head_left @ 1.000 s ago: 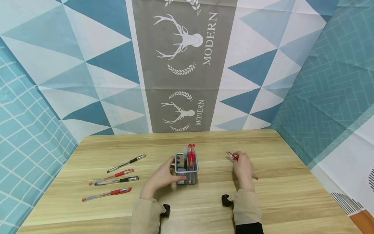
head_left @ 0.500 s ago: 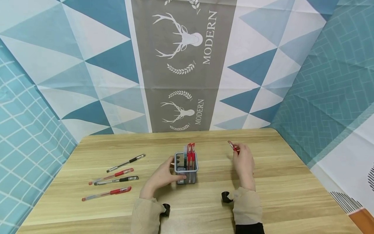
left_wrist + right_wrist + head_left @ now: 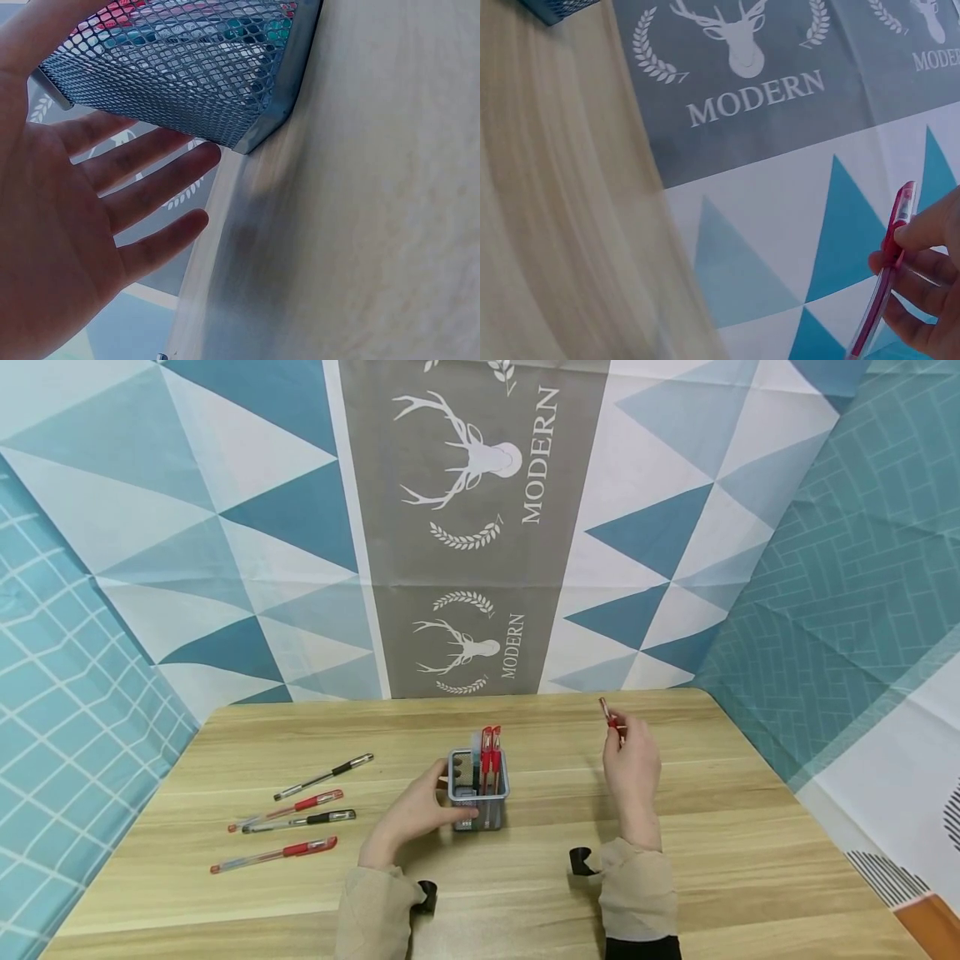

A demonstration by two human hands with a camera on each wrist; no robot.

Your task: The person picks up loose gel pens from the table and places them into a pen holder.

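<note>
A square metal mesh pen holder (image 3: 491, 818) stands upright on the table with two red pens (image 3: 491, 762) and a pale blue and dark item inside. My left hand (image 3: 416, 814) holds it from the left, thumb across the front and fingers behind. In the left wrist view those fingers stretch out spread beside the mesh (image 3: 187, 90). To the right, my right hand (image 3: 633, 764) pinches another red pen (image 3: 604, 710) above the table. The right wrist view has thumb and fingers around that pen's red grip (image 3: 892, 244), its capped end pointing up.
On the table's left side lie a black pen (image 3: 326, 778), a red pen (image 3: 288, 812), a second black pen (image 3: 300, 823) and a second red pen (image 3: 273, 856). A patterned cloth wall (image 3: 465, 560) rises behind the table's far edge. Black wrist straps (image 3: 581, 862) sit by the cuffs.
My right hand has lifted the red pen off the table, moved it farther away and turned it more upright. The left hand and the pen holder have stayed put.
</note>
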